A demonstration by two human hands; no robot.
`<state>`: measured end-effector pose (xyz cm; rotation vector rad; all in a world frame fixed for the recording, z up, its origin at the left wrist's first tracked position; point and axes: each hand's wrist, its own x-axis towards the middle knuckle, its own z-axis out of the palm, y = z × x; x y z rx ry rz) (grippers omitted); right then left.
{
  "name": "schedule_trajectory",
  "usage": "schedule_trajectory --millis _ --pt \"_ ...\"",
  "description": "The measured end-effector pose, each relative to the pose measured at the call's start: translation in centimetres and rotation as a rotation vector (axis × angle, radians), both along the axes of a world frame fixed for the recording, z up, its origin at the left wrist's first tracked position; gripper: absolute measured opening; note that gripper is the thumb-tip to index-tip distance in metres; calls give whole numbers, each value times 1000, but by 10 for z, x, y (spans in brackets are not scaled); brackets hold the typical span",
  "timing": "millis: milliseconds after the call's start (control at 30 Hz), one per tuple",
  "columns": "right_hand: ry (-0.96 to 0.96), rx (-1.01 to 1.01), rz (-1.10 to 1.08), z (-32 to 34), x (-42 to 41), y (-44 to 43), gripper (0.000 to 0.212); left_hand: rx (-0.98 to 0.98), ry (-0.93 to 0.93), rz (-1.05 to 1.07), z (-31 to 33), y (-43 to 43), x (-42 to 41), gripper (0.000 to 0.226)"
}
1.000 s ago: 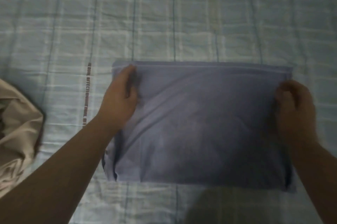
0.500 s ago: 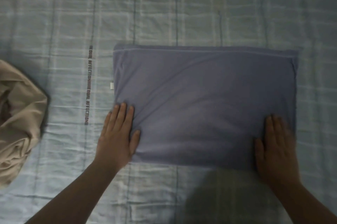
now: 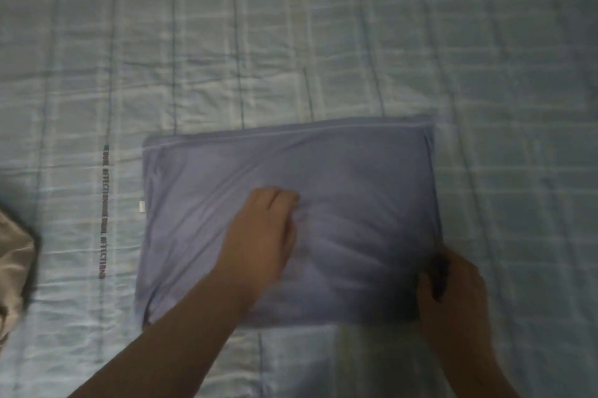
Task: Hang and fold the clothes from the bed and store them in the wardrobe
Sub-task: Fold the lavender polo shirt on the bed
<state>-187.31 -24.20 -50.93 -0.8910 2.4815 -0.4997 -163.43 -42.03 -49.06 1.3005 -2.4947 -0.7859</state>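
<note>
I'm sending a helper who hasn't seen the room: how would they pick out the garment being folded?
On the pale blue checked bedspread, look near the middle. The blue-purple folded garment lies there as a flat rectangle under both hands, unlike the crumpled beige cloth at the left edge.

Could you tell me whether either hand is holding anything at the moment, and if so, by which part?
The right hand grips the folded blue garment at its near right edge. The left hand rests on its middle; no grip is visible.
</note>
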Motion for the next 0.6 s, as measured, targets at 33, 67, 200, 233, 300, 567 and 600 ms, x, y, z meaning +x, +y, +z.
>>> schedule_trajectory --millis 33,67,200,233,300,567,600 --pt "-24 28 -16 0 -1 2 35 71 16 -6 5 -4 -36 33" --pt "-33 48 -32 0 -1 3 39 134 24 -5 7 -7 -72 28" --pt "-70 79 -91 1 -2 4 58 230 -81 66 3 -13 -199 35" --pt "-84 92 -74 -1 -3 6 61 205 -137 56 -3 -12 -222 48" --pt "-134 151 -43 -1 -6 8 57 184 -247 56 -15 -8 -255 71" --pt "-194 307 12 6 -8 12 52 289 -343 101 -39 -13 -283 70" --pt "-132 352 40 6 -6 12 54 305 -314 104 -39 -17 -281 62"
